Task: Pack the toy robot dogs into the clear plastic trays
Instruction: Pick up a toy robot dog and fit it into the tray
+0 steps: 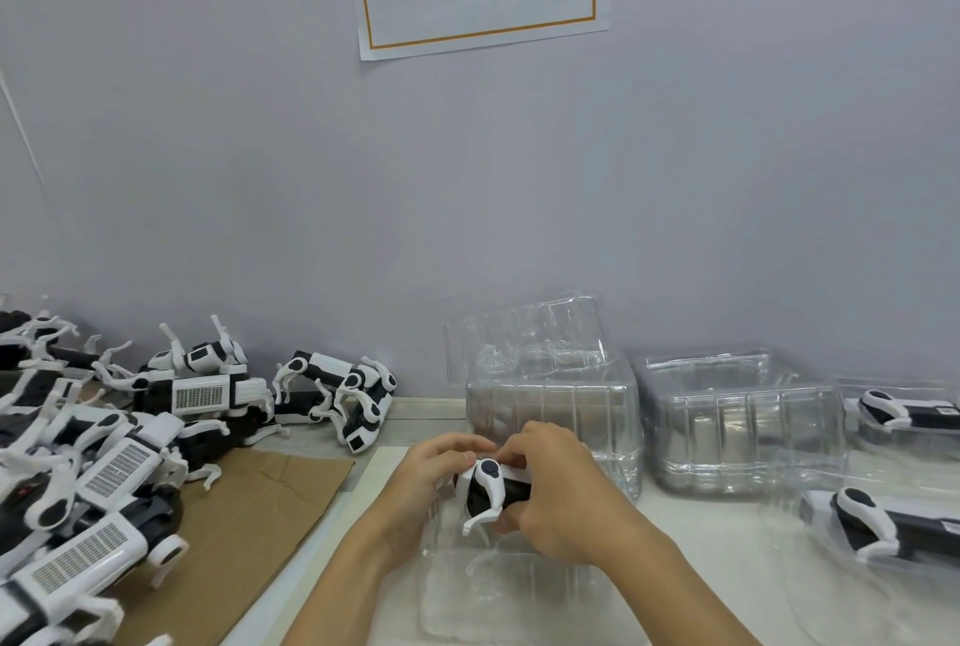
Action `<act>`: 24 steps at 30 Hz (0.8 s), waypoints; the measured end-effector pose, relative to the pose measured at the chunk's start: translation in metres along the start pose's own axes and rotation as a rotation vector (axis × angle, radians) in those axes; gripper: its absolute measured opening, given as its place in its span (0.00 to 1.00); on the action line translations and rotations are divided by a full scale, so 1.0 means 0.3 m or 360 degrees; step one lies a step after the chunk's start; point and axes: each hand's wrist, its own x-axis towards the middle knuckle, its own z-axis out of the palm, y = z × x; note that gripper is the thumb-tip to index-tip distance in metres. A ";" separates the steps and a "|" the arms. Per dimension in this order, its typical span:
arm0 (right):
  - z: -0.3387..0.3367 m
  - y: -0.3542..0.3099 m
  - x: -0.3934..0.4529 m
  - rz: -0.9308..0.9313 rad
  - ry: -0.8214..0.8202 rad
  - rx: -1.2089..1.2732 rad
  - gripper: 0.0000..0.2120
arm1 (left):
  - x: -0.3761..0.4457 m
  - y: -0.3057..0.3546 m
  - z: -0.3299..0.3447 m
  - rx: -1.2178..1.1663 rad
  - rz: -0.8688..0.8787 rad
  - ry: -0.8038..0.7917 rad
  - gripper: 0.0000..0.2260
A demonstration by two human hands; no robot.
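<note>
A black-and-white toy robot dog [488, 487] is held between both hands just above a clear plastic tray [498, 593] that lies on the table in front of me. My left hand [434, 476] grips the dog's left end with curled fingers. From the right, my right hand [558, 494] wraps round its body and covers most of it. One white leg hangs down toward the tray.
A heap of loose robot dogs [104, 453] covers the left side, partly on brown cardboard [249, 531]. Two stacks of clear trays [550, 406] [737, 427] stand against the wall. At the right lie two packed trays with dogs [904, 411] [883, 520].
</note>
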 end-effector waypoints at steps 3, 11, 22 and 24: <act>0.000 -0.001 0.002 0.0028 -0.0011 0.0012 0.17 | -0.001 0.002 0.000 -0.0007 -0.0018 -0.0003 0.15; 0.001 -0.005 0.004 0.0057 -0.0033 0.0004 0.14 | -0.007 0.011 -0.001 0.0005 -0.0041 -0.0033 0.14; -0.013 -0.011 0.001 0.0084 -0.0114 -0.0077 0.18 | -0.008 0.025 0.007 0.0196 -0.0004 -0.0062 0.19; -0.015 -0.013 0.001 0.0101 -0.0123 -0.0076 0.18 | -0.007 0.023 0.010 0.0157 -0.0020 -0.0056 0.18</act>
